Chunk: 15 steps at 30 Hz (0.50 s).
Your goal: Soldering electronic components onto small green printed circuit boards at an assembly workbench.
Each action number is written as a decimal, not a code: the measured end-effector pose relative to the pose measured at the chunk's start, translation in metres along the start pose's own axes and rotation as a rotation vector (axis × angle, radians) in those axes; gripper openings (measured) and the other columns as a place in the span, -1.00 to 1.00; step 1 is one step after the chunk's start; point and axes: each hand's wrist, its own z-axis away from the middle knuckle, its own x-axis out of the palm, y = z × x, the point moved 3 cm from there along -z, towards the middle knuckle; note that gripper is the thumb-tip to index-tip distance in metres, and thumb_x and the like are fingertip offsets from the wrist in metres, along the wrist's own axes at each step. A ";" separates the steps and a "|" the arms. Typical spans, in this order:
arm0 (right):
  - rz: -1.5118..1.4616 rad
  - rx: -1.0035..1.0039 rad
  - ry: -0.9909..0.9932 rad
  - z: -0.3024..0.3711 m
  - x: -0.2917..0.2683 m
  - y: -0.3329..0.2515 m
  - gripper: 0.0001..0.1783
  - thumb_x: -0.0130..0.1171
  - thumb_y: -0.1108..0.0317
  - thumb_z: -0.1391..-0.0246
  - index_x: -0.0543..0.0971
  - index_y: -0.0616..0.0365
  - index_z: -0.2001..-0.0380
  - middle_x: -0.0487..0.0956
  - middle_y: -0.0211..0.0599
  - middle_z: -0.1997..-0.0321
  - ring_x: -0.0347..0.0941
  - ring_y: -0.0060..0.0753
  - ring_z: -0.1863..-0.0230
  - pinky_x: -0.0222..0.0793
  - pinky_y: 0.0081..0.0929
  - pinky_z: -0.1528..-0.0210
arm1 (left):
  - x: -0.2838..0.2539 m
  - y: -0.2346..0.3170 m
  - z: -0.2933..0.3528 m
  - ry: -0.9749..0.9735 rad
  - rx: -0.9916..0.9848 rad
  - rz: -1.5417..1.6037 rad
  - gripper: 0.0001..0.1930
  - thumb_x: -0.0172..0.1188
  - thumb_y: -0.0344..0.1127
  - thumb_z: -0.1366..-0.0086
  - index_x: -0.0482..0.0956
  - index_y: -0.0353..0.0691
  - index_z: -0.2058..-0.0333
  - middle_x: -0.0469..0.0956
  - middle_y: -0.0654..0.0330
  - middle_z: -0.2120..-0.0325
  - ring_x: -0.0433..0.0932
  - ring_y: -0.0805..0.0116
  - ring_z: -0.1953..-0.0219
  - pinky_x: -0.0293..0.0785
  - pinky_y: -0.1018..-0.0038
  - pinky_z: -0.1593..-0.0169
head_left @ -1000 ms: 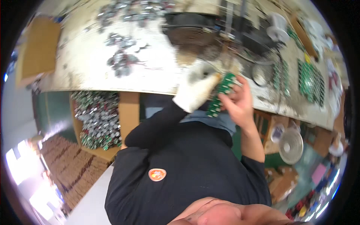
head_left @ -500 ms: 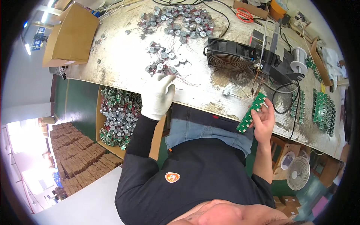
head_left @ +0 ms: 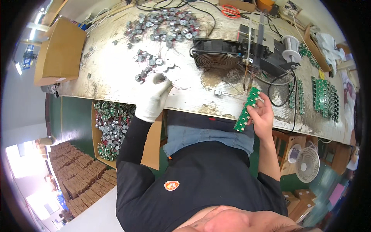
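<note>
My left hand [head_left: 152,96], in a white glove, is at the near side of a small cluster of round silver motors [head_left: 158,62] with thin red and dark wires. Its thumb and forefinger are pinched together beside the loose wires; whatever they hold is too small to tell. My bare right hand [head_left: 261,116] grips a long green circuit board strip [head_left: 247,110], tilted, over the table's front edge. The strip's upper end is just below the tip of a soldering fixture [head_left: 246,79]. A single small motor [head_left: 218,92] with wires lies on the table between my hands.
A larger motor pile [head_left: 166,25] lies farther back. A black fan [head_left: 216,54], a solder wire spool [head_left: 291,48] and orange-handled scissors [head_left: 230,11] are on the worktable [head_left: 116,69]. Rows of green boards [head_left: 324,94] lie right. Below left stands a carton [head_left: 150,149] of wired motors.
The whole view has shifted, with the table appearing farther left. My left fingers have closed into a pinch beside the motor wires. My right hand still holds the circuit board strip.
</note>
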 end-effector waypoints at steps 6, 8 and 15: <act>0.001 -0.001 -0.039 -0.001 0.003 -0.001 -0.23 0.21 0.63 -0.02 0.09 0.31 -0.26 0.45 -0.16 0.07 0.46 -0.59 0.39 0.38 -0.69 0.54 | 0.042 0.040 0.012 -0.014 -0.219 0.450 -0.81 0.28 -0.41 -0.19 0.63 -0.30 0.21 0.61 0.07 0.28 0.62 0.28 0.30 0.50 0.50 0.25; 0.016 0.015 -0.047 0.000 0.003 0.000 -0.19 0.22 0.64 0.00 0.07 0.29 -0.28 0.44 -0.13 0.07 0.46 -0.58 0.40 0.41 -0.68 0.51 | 0.061 0.057 0.017 -0.005 -0.372 0.666 -0.81 0.24 -0.38 -0.24 0.63 -0.29 0.18 0.59 0.15 0.37 0.56 0.44 0.37 0.45 0.55 0.30; -0.055 0.056 -0.059 0.000 0.003 -0.003 -0.21 0.14 0.71 -0.02 0.07 0.24 -0.31 0.55 -0.04 0.18 0.53 -0.48 0.40 0.44 -0.64 0.52 | 0.082 0.099 0.005 -0.111 -0.537 0.922 -0.82 0.18 -0.36 -0.30 0.59 -0.36 0.22 0.45 0.22 0.45 0.41 0.50 0.42 0.34 0.57 0.30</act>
